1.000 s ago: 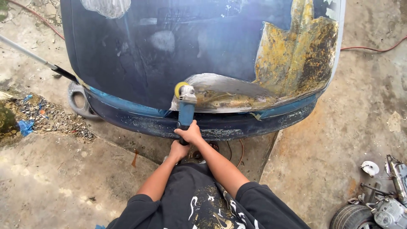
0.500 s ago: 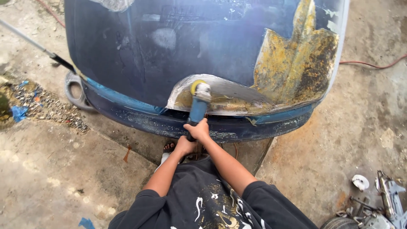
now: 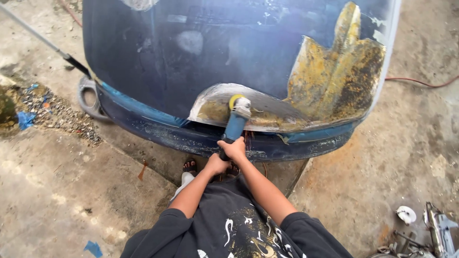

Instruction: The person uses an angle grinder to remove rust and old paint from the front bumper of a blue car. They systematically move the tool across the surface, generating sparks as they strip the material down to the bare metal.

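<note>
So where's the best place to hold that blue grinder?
Hold the grinder by its long blue body, coming from behind, the end nearest the person. The spinning head with the yellow guard sits at the far end against the car panel, so fingers belong well back. Both hands do this now: the right hand wraps the rear of the body, the left hand just behind it.

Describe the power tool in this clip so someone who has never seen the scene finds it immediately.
Start at the big dark blue car hood filling the top of the view, then drop to the bare grey sanded patch at its near edge. The blue-bodied angle grinder rests there, gripped by the right hand and left hand; only it has a yellow-rimmed head.
</note>
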